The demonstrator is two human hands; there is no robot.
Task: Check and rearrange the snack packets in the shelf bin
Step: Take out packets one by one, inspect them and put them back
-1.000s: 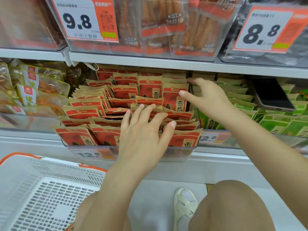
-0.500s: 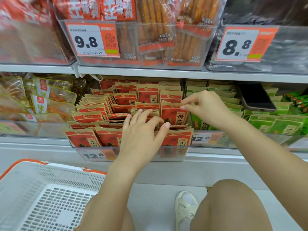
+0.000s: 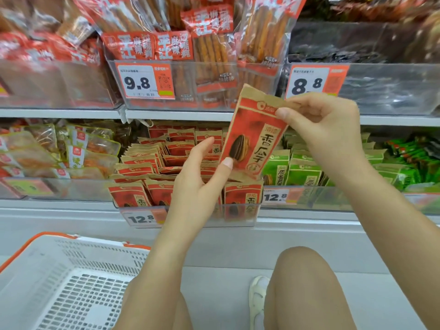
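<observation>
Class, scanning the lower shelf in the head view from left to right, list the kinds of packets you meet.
Clear orange-filled packets → red seed packets → green seed packets → darker green packets at the far right.

A white shopping basket (image 3: 59, 282) with orange trim sits near left; green packets (image 3: 302, 172) fill the right bin, stick snacks (image 3: 214, 51) above.

A price tag (image 3: 144, 81) on the upper shelf bin read 9.8, and another tag (image 3: 309, 82) to its right read 8.8. Two lower bin tags (image 3: 141, 218) (image 3: 276, 196) each read 12.8. The red packet (image 3: 252, 136) held up showed 香瓜子.
</observation>
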